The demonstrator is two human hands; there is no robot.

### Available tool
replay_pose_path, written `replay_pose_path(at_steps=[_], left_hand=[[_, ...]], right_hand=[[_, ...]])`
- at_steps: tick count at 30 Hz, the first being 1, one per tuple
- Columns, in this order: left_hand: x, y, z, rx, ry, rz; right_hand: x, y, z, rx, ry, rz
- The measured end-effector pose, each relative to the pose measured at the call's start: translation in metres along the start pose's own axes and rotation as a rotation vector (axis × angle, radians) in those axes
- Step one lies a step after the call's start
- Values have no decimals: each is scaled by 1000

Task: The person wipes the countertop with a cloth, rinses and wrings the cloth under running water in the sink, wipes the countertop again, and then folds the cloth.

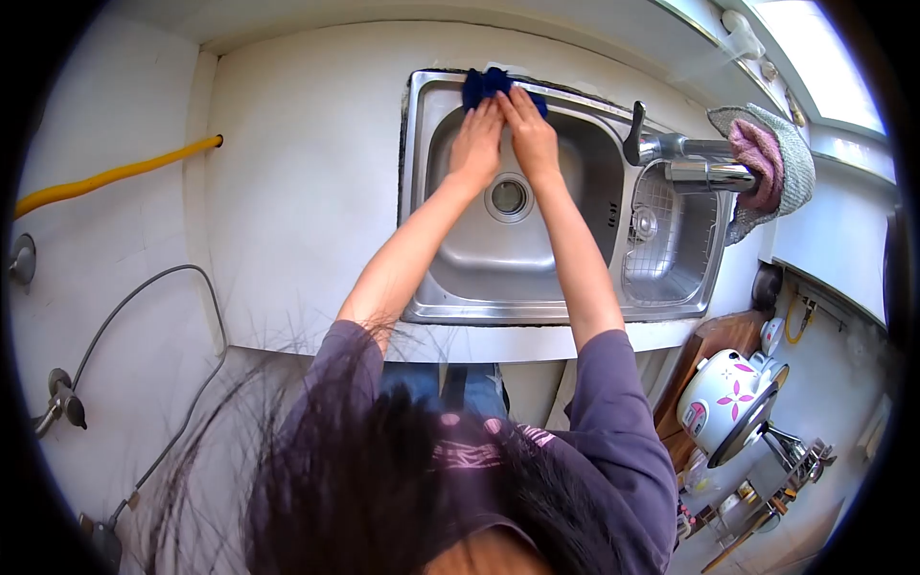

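Note:
A dark blue cloth (486, 87) lies bunched over the back rim of the stainless steel sink (484, 313). My left hand (476, 149) reaches over the large basin and holds the cloth down with its fingertips. Close beside it, my right hand (529, 134) has its fingers pressed together on the same cloth, toward the cloth's right end. The fingertips are partly lost against the cloth's folds. Below both hands, the round drain (508, 197) shows between my forearms.
A smaller basin with a wire rack (661, 244) adjoins on the right. The faucet (704, 175) reaches over it, with pink and grey-green cloths (781, 158) hung on it. A yellow hose (120, 177) enters at left. A white rice cooker (724, 402) stands at lower right.

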State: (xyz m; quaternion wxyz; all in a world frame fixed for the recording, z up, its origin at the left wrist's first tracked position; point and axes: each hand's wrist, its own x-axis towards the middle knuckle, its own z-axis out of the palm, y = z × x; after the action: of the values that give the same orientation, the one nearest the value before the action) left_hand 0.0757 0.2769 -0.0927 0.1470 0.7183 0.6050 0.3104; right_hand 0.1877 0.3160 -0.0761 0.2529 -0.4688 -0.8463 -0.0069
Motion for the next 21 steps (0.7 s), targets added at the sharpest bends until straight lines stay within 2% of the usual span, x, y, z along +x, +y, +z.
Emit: replay_pose_path(at_steps=[4,5,7,9,10,12,14,16,17,18,20,21], left_hand=[[29,27,23,34,-51,237],[38,34,31,20,2,275],[55,48,44,107,93,280],[73,39,46,103,164,265],[78,35,32,60,172,262],[85,17,1,87,-39,201],[76,-14,-21,44,-29,166],[68,-30,-58,14,-102,-12],[66,-34,-78,-68,-39,-11],[64,-39,-93,-156,23,-13],[70,-54,-108,-67,139,45],[74,-55,-118,-96,70,33]], right_hand=[[-21,38,-23,-34,-31,286],[-22,42,-22,0,58,348],[-15,43,-15,58,221,477],[-2,43,-3,84,230,459],[3,38,-1,110,236,447],[14,21,1,168,195,381],[27,-5,9,229,132,360],[47,-39,9,358,54,455],[57,-57,7,391,30,496],[64,-70,12,424,211,405],[77,-90,8,532,173,597],[80,-92,5,524,179,602]])
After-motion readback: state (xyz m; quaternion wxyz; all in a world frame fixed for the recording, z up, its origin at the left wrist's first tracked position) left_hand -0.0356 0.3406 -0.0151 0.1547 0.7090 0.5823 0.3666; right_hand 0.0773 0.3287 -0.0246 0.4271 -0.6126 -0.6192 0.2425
